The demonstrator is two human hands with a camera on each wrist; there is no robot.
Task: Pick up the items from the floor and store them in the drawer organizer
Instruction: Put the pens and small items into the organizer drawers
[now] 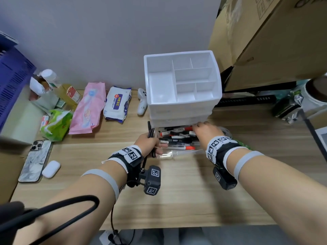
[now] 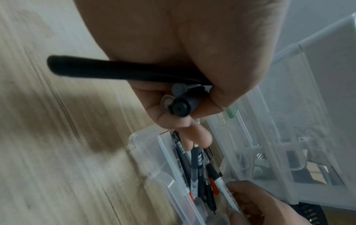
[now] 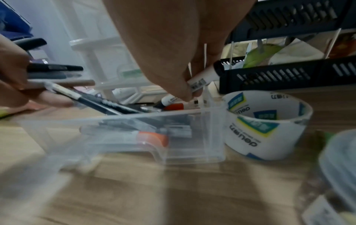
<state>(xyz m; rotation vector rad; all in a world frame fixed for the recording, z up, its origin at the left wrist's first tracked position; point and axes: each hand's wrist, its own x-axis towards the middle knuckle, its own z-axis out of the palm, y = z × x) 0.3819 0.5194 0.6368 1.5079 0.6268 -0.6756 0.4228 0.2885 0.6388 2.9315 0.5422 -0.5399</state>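
Note:
A white drawer organizer [image 1: 182,110] stands on the wooden floor, its top tray divided into compartments. Its clear bottom drawer [image 1: 169,154] is pulled out and holds several pens and markers [image 1: 178,138]. My left hand [image 1: 150,144] grips a bundle of black pens [image 2: 123,73] over the drawer's left end. My right hand [image 1: 205,131] reaches into the drawer's right side and pinches a white marker [image 3: 204,80] with a black cap.
A tape roll [image 3: 267,124] sits right of the drawer. Left of the organizer lie a white controller [image 1: 142,101], wipes packs [image 1: 117,103], a pink pack [image 1: 88,108], a phone [image 1: 35,160] and an earbud case [image 1: 51,168]. Cardboard boxes [image 1: 265,41] stand at the right.

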